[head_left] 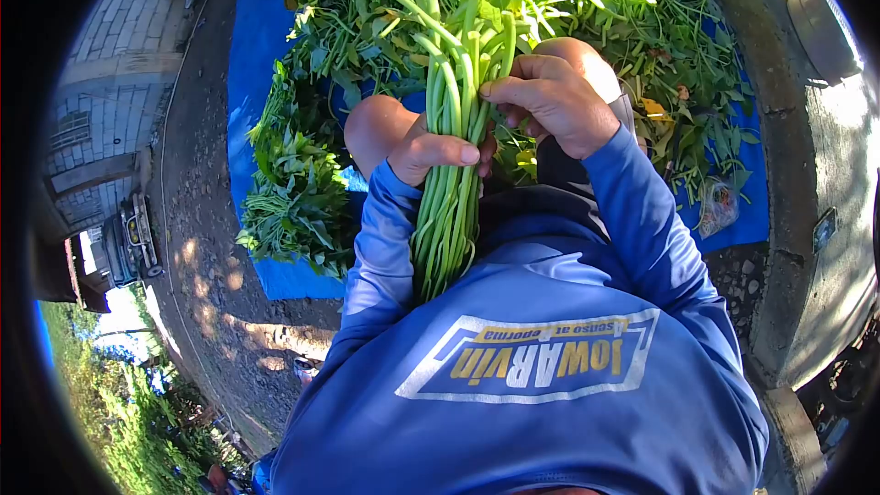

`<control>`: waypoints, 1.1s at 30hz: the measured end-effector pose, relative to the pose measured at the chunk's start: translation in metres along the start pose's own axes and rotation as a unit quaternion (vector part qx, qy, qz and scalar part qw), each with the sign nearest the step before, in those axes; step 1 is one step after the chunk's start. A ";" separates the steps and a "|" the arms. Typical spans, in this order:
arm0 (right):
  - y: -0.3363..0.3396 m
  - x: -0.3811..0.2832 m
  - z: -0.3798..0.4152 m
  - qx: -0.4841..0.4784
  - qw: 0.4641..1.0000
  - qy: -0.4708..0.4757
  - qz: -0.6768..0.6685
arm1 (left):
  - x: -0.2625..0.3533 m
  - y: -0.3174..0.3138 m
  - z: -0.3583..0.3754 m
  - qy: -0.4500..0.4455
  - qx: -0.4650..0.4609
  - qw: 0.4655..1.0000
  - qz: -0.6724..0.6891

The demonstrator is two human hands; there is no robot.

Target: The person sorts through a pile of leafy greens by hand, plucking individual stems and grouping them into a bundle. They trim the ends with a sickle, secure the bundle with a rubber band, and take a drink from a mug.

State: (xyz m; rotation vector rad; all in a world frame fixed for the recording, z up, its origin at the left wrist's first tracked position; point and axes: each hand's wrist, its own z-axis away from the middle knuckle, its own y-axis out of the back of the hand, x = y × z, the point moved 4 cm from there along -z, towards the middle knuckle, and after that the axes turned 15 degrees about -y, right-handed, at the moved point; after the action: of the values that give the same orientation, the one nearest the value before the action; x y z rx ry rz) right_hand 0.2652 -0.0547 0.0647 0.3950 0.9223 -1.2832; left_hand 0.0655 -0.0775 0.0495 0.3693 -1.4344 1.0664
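Note:
My left hand (433, 154) is wrapped around a thick bundle of long green stems (449, 220), with the thumb lying across the front. The bundle's lower part runs down along my left forearm, and its upper ends fan out in front of my knees. At the bundle's right side, my right hand (555, 103) is closed, thumb and forefinger pinched against a stem near the upper part. My other right-hand fingers are curled and partly hidden.
A large heap of leafy green stems (357, 27) covers the blue tarp (302, 282) ahead of me. Neat leafy bundles (298, 192) lie at the left. A clear plastic bag (719, 206) rests at the right, beside a concrete ledge (779, 137).

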 end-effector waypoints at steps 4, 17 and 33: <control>0.002 0.010 -0.008 -0.003 0.999 0.024 -0.021 | -0.006 0.003 0.003 0.023 0.034 0.998 0.051; -0.010 0.000 -0.027 0.048 0.950 0.303 0.058 | -0.014 0.010 -0.002 0.027 0.043 0.998 0.035; -0.005 -0.005 -0.026 -0.064 0.978 0.198 -0.030 | -0.019 0.016 -0.004 -0.019 0.049 0.990 0.130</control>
State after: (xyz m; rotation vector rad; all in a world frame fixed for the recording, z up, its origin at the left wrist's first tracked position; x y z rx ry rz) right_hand 0.2506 -0.0342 0.0543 0.5343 1.3547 -1.2132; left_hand 0.0597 -0.0732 0.0257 0.2789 -1.4955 1.3515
